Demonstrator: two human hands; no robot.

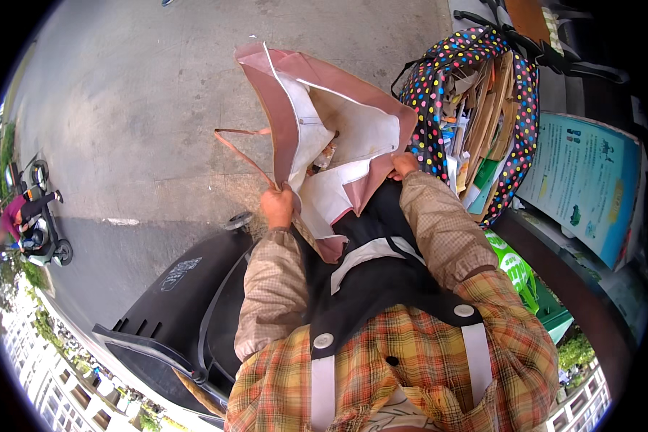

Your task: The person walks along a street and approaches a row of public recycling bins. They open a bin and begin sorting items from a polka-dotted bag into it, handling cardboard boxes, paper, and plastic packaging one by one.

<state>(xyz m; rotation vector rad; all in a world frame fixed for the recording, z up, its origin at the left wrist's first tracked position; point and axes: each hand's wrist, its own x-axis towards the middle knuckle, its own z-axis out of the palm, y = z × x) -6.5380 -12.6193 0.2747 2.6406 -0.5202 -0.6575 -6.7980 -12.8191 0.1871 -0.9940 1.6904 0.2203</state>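
Before me a large pink-brown bag (262, 86) with a white lining is spread wide at its mouth. My left hand (277, 207) grips its left rim near the base of a thin orange-brown strap (243, 156). On the other side, my right hand (403, 165) pinches the right rim. Down inside lies a small patterned item (324, 155), too small and shadowed to name. Touching or close beside the bag's right edge is a black polka-dot bag (425, 108), packed with flattened cardboard (488, 108) and papers.
A black wheeled bin (178, 286) stands by my left arm. To the right are an information board (583, 178) bearing writing, a green bag (513, 264) and a green bin (551, 308). Far left, a person (19, 218) is beside a scooter (48, 237) on the paved road (140, 108).
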